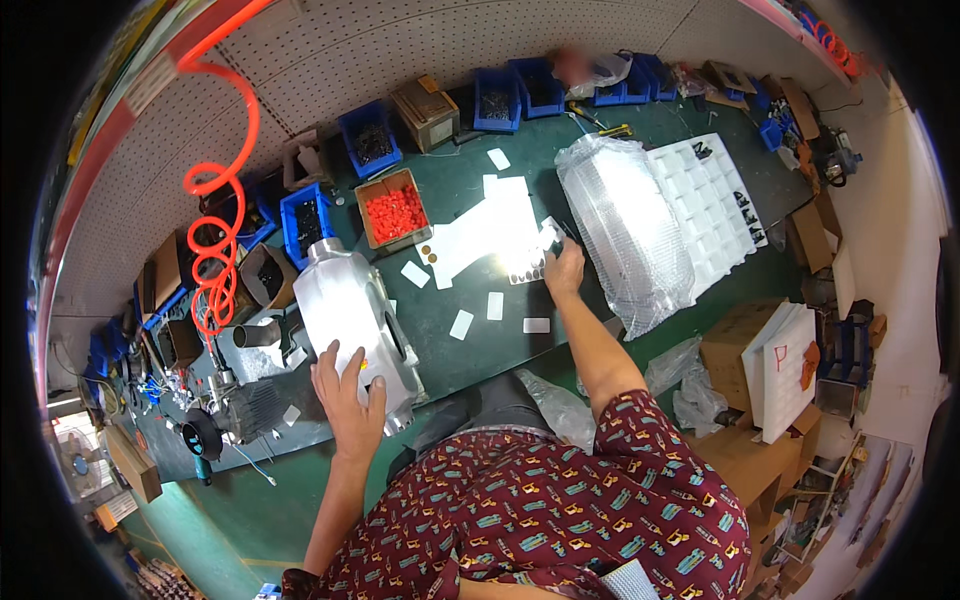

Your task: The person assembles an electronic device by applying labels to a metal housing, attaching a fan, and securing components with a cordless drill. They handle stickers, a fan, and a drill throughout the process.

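Observation:
My left hand [349, 405] lies with spread fingers against a silver metal housing [337, 300]. This housing has a neck at its far end and a dark oval opening on its right side. My right hand [566, 268] is over the bench by a small white and dark item [553, 234]; its fingertips hide part of it, and I cannot tell if it is gripped. Just left of these fingers is a sheet with dark round stickers [527, 275]. White paper sheets [480, 232] spread out between my hands, brightly lit.
A cardboard box of red plastic caps [394, 214] stands behind the housing. Bubble-wrapped goods [626, 225] and a white foam tray [705, 210] lie to the right. Blue parts bins [370, 141] line the pegboard. A coiled red air hose [217, 247] hangs at left above a motor [247, 412].

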